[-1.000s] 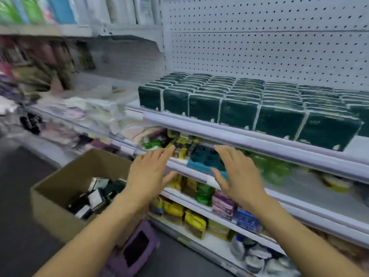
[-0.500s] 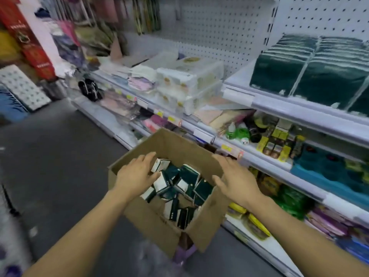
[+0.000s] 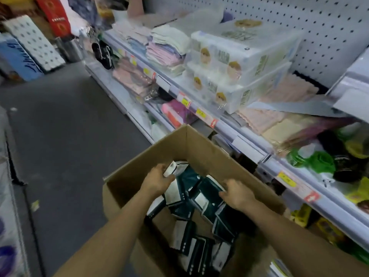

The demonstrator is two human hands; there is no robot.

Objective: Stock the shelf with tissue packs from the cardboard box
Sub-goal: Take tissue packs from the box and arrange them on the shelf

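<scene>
Both hands are inside the open cardboard box (image 3: 201, 144), which stands on the floor in front of the shelf (image 3: 249, 140). The left hand (image 3: 157, 181) grips 1 tissue pack (image 3: 175, 167) near the box's far left wall — fingers curled around its white end. The right hand (image 3: 236, 193) curls its fingers on another dark green pack (image 3: 209, 188) toward the right wall. The 2 hands are apart, and many loose packs (image 3: 191, 236) lie jumbled on the box bottom.
</scene>
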